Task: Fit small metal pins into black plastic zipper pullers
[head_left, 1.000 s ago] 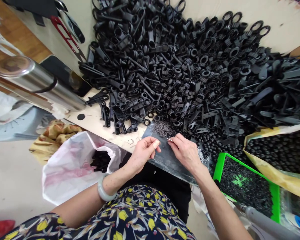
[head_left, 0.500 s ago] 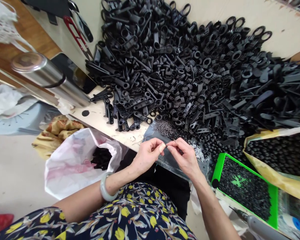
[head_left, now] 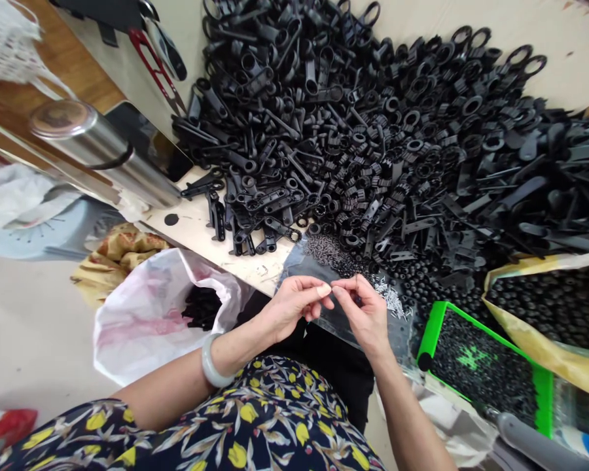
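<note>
My left hand [head_left: 294, 304] and my right hand [head_left: 366, 311] meet fingertip to fingertip just above the table's near edge. Together they pinch a tiny dark part [head_left: 330, 288], too small to make out. A pale bangle sits on my left wrist. Right behind the fingers lies a clear plastic sheet [head_left: 299, 261] bearing a heap of small dark pieces [head_left: 326, 252] and a scatter of little silver pins [head_left: 390, 301]. A huge pile of black plastic parts [head_left: 373, 131], rings and long loop-ended arms, covers the table beyond.
A green tray [head_left: 432, 327] of tiny black bits sits at the right, with a yellow bag [head_left: 520, 330] of black beads behind it. A white plastic bag [head_left: 142, 320] hangs at my left knee. A steel flask [head_left: 108, 154], red snips [head_left: 152, 65] and a grey tool handle [head_left: 535, 445] lie around.
My hands have drawn together and lifted slightly toward me: the right hand's pin met the left hand's fingertips, and both now pinch at one spot. The view shifted a little.
</note>
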Demonstrator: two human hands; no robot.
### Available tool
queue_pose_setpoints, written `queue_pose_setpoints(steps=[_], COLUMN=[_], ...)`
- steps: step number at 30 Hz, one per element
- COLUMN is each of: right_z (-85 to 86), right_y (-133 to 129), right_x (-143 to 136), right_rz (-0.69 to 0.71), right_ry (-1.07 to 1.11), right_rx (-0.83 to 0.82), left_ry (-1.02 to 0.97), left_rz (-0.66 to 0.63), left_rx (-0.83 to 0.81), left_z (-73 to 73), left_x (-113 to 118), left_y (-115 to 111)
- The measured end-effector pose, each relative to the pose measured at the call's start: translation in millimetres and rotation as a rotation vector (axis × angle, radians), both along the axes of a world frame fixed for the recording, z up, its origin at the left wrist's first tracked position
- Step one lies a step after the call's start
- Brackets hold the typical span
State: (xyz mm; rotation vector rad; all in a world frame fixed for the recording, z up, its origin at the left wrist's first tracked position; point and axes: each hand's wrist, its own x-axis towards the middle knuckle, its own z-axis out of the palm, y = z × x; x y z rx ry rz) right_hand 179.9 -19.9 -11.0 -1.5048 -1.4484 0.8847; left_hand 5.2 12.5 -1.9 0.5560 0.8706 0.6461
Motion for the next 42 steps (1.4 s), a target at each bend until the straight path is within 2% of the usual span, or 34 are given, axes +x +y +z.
queue_pose_setpoints(steps=[4,9,16,21,27,32,36,42], right_z=[0.4,4.3,4.3,12.4,4.4,4.9,4.9,-4.1], right_y=[-4.0,-8.0,-9.2,-10.7,-8.9,-3.9,2.7,9.4], right_x=[-4.8,-5.4,3.1,6.9,17.4,20.7,20.2,15.6], right_rz=[-0.081,-0.083,-0.022,0.069,0.123,0.247,0.337,0.326], right_ry=[-0.003,-0.058,-0.106,-0.173,-0.383,-0.515,-0.478,-0.412], right_rx=[0.03,0.089,0.068,0.085,0.292,0.423,0.418,0.334], left_ry=[-0.093,-0.121,-0.068,-0.03,-0.007,-0.019,-0.028,-0.04], left_rz=[0.024,0.061,0.047,0.052,0.059,0.086,0.123,0.128], left_rx=[-0.106,-0.129,-0.065,-0.047,-0.07,-0.069,-0.054,-0.032], left_z=[0.8,-0.9,-3.3,-1.9,2.6,2.6,-5.9,-9.6], left_x=[5.0,8.6,7.6,9.4,6.0,4.8,4.7,1.1], left_y=[-0.1,-2.2,-5.7,-8.1,-2.4,-5.8,-10.0,-9.2])
